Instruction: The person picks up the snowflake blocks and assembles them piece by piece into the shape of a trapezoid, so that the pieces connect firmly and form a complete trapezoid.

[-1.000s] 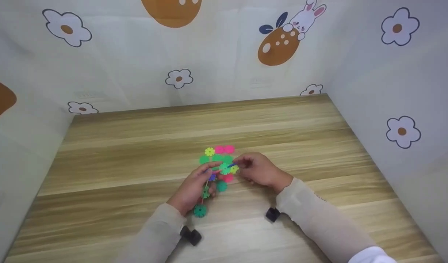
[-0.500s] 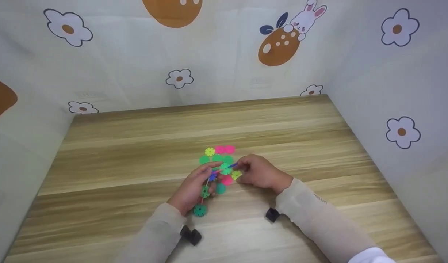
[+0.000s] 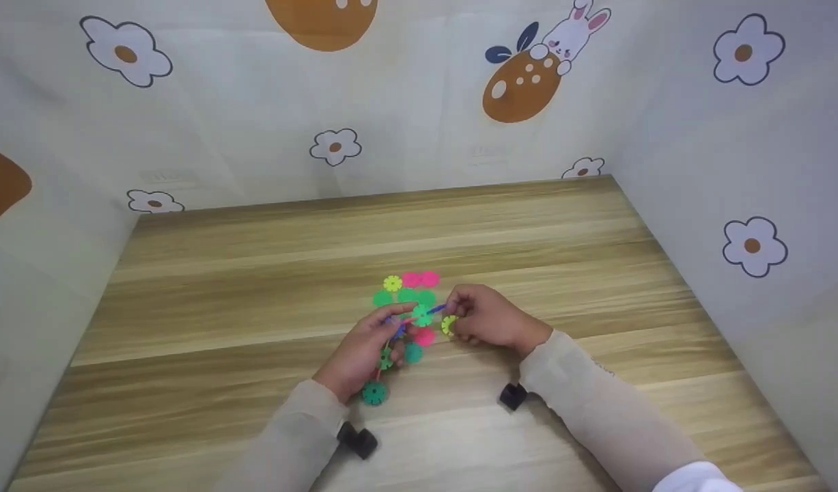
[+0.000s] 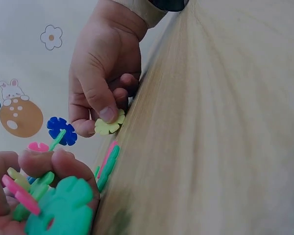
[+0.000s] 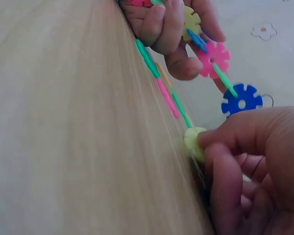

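Observation:
My left hand holds a chain of slotted snowflake discs above the table. At its near end hangs a teal disc; farther along come a pink disc, a light green disc and, at the far end, a blue disc. With thumb and fingers, my right hand pinches a loose yellow disc low over the tabletop. The blue disc sits close to the right fingers; whether they touch it I cannot tell. The left palm covers part of the chain.
Loose discs lie flat just beyond and between the hands: a yellow one, pink ones, green ones, a pink one and a teal one. Patterned cloth walls border the wooden table.
The right hand has drawn the yellow disc from beside the chain a little to the right, and its fingers now cover more of it. The left hand and chain stay nearly still.

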Motion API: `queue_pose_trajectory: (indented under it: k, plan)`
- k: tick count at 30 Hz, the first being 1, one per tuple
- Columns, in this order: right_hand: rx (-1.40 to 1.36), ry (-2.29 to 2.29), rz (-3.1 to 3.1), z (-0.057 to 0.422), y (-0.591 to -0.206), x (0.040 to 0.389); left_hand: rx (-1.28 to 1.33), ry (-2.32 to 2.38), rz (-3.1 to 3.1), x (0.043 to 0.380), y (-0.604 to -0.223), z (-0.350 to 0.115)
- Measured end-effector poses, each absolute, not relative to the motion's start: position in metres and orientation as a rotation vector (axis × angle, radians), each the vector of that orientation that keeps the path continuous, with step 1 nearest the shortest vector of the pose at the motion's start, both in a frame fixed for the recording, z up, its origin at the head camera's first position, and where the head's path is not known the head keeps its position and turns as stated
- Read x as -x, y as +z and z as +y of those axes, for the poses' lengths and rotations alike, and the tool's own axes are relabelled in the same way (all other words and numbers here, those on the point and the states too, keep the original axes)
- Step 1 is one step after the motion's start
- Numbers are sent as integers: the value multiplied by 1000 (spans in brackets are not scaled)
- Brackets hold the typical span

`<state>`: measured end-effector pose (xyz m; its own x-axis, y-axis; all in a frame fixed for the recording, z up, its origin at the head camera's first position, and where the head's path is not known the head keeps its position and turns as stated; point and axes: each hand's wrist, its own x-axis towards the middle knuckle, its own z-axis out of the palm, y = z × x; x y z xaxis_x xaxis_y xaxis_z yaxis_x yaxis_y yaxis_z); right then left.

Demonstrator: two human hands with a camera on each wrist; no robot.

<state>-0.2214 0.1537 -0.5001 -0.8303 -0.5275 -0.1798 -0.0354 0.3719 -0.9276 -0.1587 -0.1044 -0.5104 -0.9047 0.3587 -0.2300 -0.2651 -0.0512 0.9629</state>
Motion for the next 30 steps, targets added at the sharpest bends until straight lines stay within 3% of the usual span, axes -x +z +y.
queue_pose_trajectory:
  k: [11,30]
  plan:
    - [211,-1865,1960,159,-504,229,-109,2023,1791,159,-511,-103]
    - [321,-1913,1865,157,-508,224,-130,1973,1813,159,-509,-103]
